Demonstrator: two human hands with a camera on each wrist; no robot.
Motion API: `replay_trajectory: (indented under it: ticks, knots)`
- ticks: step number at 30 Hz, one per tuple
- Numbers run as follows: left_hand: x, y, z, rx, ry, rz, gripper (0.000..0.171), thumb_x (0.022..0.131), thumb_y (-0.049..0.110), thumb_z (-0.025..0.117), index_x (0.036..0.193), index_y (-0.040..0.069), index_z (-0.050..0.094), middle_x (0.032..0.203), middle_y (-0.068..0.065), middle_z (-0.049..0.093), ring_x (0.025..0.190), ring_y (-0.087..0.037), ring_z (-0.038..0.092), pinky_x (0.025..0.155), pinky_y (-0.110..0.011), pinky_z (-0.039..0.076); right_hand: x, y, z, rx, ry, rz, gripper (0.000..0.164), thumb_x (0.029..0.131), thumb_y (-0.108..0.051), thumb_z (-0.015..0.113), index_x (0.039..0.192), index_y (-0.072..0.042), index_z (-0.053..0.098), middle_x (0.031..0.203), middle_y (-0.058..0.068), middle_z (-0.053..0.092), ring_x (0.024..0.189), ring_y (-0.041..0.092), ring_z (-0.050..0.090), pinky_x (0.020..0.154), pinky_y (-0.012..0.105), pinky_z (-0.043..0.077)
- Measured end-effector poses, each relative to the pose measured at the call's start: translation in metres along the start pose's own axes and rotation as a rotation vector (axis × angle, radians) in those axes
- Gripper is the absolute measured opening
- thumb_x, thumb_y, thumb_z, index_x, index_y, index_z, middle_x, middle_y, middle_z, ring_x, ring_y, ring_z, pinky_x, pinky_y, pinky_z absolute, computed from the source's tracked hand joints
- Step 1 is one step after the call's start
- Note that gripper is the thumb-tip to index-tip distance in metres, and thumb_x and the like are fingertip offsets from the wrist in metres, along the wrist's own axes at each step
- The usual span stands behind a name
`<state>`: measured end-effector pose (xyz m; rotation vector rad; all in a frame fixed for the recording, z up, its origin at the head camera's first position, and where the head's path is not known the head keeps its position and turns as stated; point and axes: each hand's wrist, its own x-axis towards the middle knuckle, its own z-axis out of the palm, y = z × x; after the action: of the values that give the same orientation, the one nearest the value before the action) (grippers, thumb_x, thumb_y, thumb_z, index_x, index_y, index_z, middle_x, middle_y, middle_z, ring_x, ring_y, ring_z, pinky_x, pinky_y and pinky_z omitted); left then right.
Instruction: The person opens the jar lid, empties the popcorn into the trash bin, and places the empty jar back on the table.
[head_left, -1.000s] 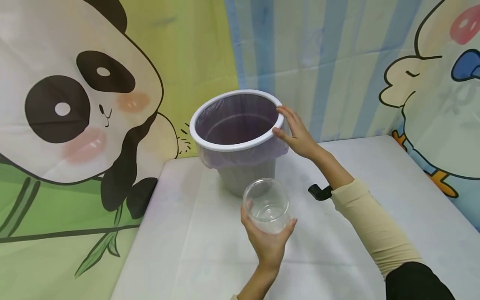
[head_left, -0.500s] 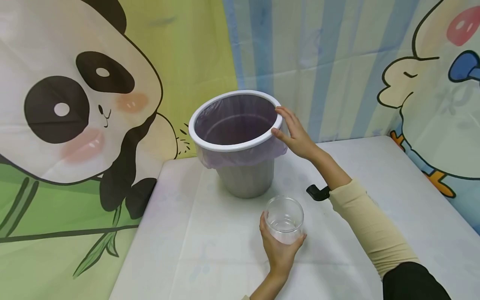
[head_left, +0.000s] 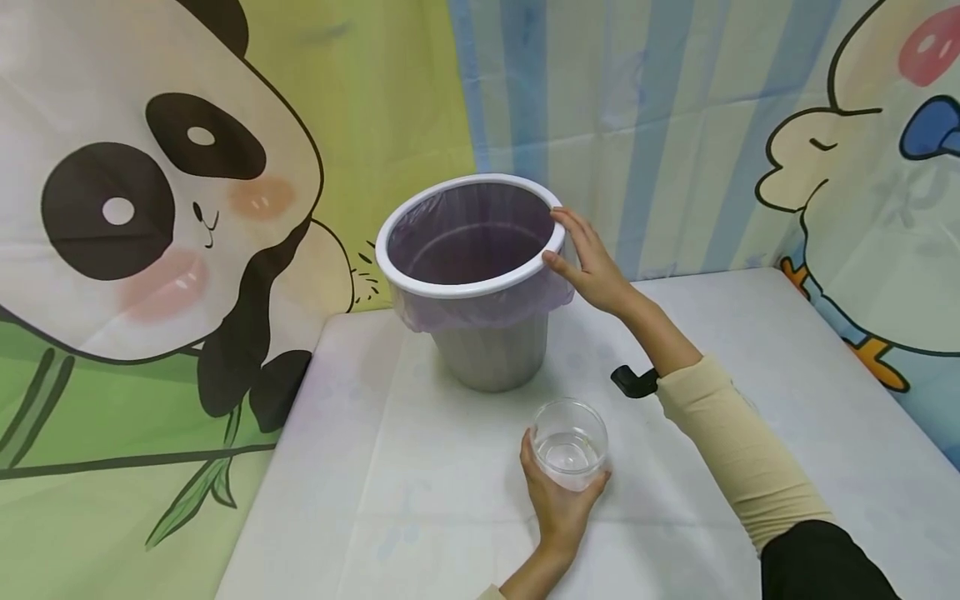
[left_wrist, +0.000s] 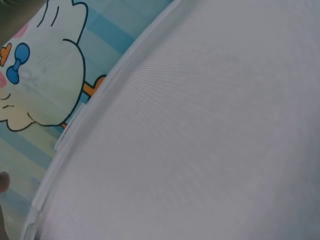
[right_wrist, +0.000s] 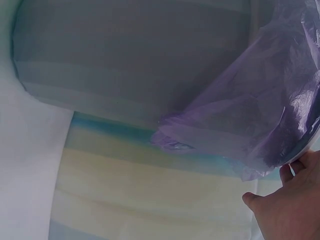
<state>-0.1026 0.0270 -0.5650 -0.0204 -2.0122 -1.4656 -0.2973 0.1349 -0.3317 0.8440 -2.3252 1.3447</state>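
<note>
My left hand holds a clear round container from the near side, thumb and fingers spread around its wall. Its mouth faces up, low over the white table. Only bits of that hand's fingers show at the edge of the left wrist view. A grey trash can stands upright farther back, a purple plastic liner folded over its white rim. On the rim's right side rests my right hand, fingers fairly straight. The right wrist view shows its fingertips at the rim beside the liner.
A small black curved object sits by my right wrist, partly hidden behind the sleeve. Behind the white table hang printed drapes with a panda at left and a white cartoon figure at right.
Over the second, my left hand has carried the clear container toward me, rightward and down, away from the trash can. It barely moves in the last half second. The right hand stays on the rim.
</note>
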Motion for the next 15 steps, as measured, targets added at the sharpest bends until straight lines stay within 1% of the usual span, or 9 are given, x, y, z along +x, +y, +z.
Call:
replay_trajectory:
  ticks: [8, 15]
  knots:
    - [-0.0006, -0.0015, -0.0012, 0.022, -0.004, -0.004, 0.121, 0.048, 0.035, 0.09, 0.144, 0.013, 0.019, 0.139, -0.008, 0.038, 0.118, -0.032, 0.046, 0.095, -0.044, 0.04, 0.0015, -0.0012, -0.0005, -0.001, -0.002, 0.008, 0.08, 0.085, -0.059, 0.048, 0.144, -0.009, 0.027, 0.15, 0.004, 0.016, 0.137, 0.017, 0.011, 0.106, 0.054, 0.013]
    - [-0.0011, -0.004, -0.0017, 0.029, 0.002, 0.005, 0.122, 0.047, 0.034, 0.09, 0.144, 0.013, 0.019, 0.14, -0.006, 0.037, 0.119, -0.032, 0.046, 0.095, -0.044, 0.04, 0.001, -0.0024, 0.0009, -0.002, -0.005, 0.007, 0.082, 0.085, -0.06, 0.047, 0.144, -0.007, 0.027, 0.15, 0.006, 0.017, 0.137, 0.019, 0.013, 0.106, 0.054, 0.014]
